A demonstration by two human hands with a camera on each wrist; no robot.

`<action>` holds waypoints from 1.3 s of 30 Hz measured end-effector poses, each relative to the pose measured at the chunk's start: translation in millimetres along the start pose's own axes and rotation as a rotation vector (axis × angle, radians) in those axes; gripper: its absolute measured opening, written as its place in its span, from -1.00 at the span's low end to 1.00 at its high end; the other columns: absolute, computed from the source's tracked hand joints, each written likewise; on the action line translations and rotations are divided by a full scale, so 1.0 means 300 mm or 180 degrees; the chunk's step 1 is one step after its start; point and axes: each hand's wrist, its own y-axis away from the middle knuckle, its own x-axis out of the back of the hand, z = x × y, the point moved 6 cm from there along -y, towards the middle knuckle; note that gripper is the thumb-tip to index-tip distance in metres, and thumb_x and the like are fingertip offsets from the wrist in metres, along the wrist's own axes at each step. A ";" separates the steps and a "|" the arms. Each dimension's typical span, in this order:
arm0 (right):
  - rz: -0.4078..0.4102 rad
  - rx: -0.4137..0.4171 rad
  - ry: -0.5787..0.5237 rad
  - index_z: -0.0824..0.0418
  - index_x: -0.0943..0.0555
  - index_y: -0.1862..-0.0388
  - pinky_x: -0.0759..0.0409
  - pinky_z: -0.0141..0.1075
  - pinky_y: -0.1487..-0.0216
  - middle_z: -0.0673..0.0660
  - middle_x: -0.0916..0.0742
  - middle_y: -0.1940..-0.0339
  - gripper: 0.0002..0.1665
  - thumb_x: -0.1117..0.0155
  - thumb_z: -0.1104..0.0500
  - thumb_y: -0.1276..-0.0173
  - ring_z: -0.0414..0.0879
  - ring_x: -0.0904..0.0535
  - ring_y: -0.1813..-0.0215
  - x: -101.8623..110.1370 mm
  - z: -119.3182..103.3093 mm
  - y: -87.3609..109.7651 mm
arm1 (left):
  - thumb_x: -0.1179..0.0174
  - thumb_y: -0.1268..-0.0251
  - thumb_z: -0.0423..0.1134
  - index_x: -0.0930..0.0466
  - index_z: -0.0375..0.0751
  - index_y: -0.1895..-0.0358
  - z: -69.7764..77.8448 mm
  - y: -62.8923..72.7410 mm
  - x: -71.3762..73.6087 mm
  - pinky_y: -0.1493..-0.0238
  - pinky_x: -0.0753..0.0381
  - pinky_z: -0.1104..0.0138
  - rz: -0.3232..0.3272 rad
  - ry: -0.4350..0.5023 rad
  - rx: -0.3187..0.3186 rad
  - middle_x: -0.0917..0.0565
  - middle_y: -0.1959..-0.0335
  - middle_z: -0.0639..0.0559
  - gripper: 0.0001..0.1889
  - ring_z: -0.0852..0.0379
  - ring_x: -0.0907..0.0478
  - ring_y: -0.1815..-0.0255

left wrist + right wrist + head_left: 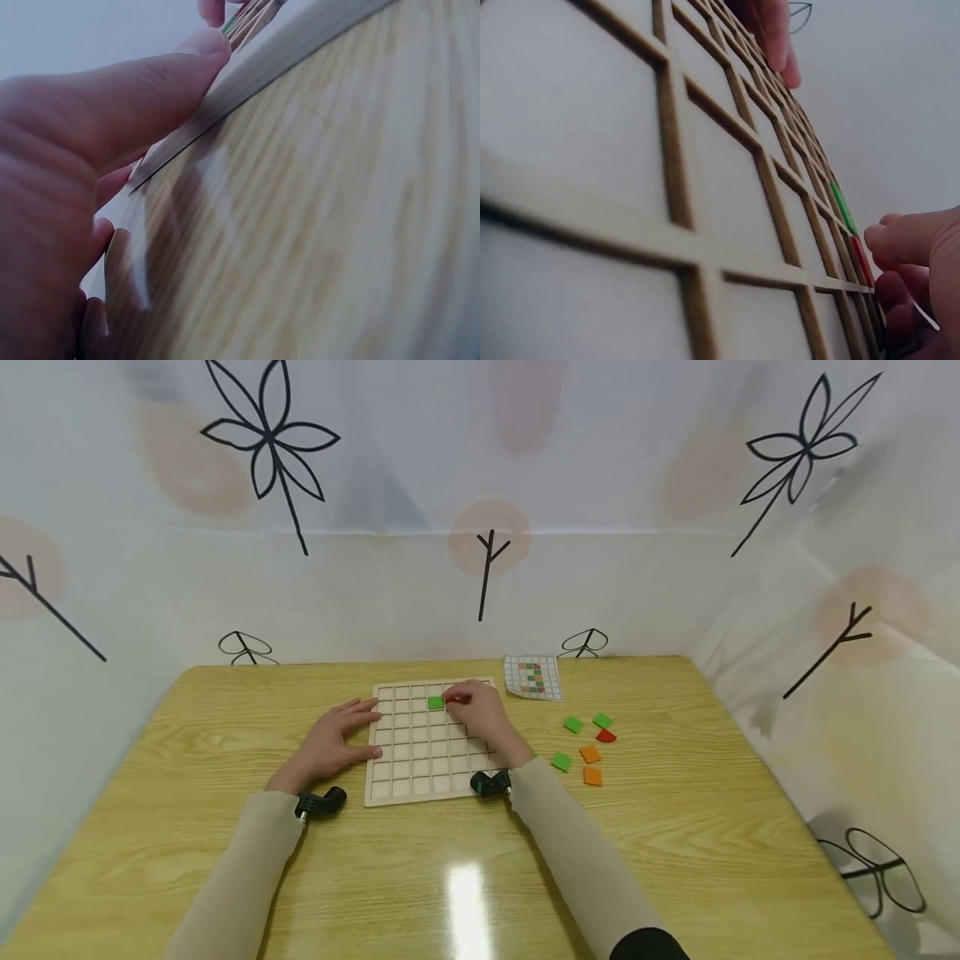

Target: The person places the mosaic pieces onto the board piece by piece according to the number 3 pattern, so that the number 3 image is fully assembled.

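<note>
A pale wooden grid board [401, 790] lies on the table, a green square tile [436, 702] set in one of its far cells. Beside that tile, the thumb and fingertips of my right hand [480, 710] pinch a small red tile [861, 261], which sits at the adjoining cell in the right wrist view. My left hand [330, 743] rests along the board's left edge, fingers extended and thumb [161, 94] against the rim. The red tile is mostly hidden by fingers in the head view.
Right of the board lie several loose green tiles [561, 762], two orange tiles [592, 777] and a red quarter-round tile [606, 736]. A printed pattern card [555, 681] lies at the table's back edge, before a patterned cloth backdrop [390, 602].
</note>
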 end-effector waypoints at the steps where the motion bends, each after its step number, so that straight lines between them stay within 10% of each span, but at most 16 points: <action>1: -0.0019 -0.0032 -0.0033 0.18 -0.74 -0.01 -0.64 -0.17 0.04 0.11 -0.68 -0.08 -0.77 -0.27 0.27 -0.44 -0.01 -0.62 0.02 0.005 0.001 -0.002 | -0.41 -0.20 0.00 -0.49 -0.25 -0.36 0.000 -0.001 0.001 -0.46 0.04 -0.21 0.0003 -0.0010 -0.0001 -0.28 -0.51 -0.14 -0.31 -0.24 -0.03 -0.55; 19: -0.0007 -0.0160 -0.0067 0.24 -0.68 -0.14 -0.62 -0.19 0.22 0.11 -0.68 -0.04 -0.68 -0.28 0.25 -0.44 0.01 -0.60 0.06 0.163 -0.012 0.063 | -0.41 -0.19 0.01 -0.52 -0.25 -0.33 -0.003 -0.002 0.001 -0.46 0.03 -0.22 0.0043 0.0019 -0.0030 -0.31 -0.50 -0.14 -0.32 -0.25 -0.05 -0.54; 39: 0.0029 0.0033 0.0723 0.28 -0.70 -0.06 -0.66 -0.10 0.12 0.20 -0.69 -0.05 -0.72 -0.33 0.30 -0.39 0.05 -0.62 0.07 0.410 0.102 0.258 | -0.40 -0.20 0.04 -0.52 -0.22 -0.33 -0.011 -0.002 -0.002 -0.46 0.05 -0.21 0.0048 0.0023 0.0036 -0.29 -0.51 -0.11 -0.32 -0.22 -0.03 -0.55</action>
